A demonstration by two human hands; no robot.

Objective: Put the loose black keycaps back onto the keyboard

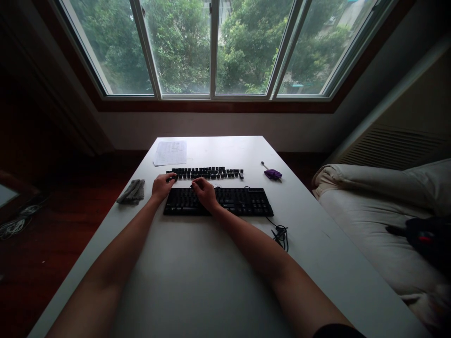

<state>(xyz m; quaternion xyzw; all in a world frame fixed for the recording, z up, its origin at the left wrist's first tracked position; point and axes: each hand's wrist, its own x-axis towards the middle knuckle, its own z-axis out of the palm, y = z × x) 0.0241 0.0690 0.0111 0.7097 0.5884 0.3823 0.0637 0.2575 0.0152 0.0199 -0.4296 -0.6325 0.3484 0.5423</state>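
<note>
A black keyboard [243,202] lies flat across the white table, its cable [281,234] bunched at the right front corner. Behind it, loose black keycaps [225,173] stand in rows. My left hand [163,187] is at the left end of these rows, its fingertips closed around a dark keycap. Over the left half of the keyboard is my right hand [205,191], thumb and fingers pinched together on a small dark piece that looks like a keycap. The hand covers some of the keys beneath it.
A folded grey cloth [132,191] lies at the table's left edge. Printed paper sheets [171,152] are at the back left. To the right sits a purple item [273,174] beside a small brush-like stick. A couch [359,211] stands along the table's right side.
</note>
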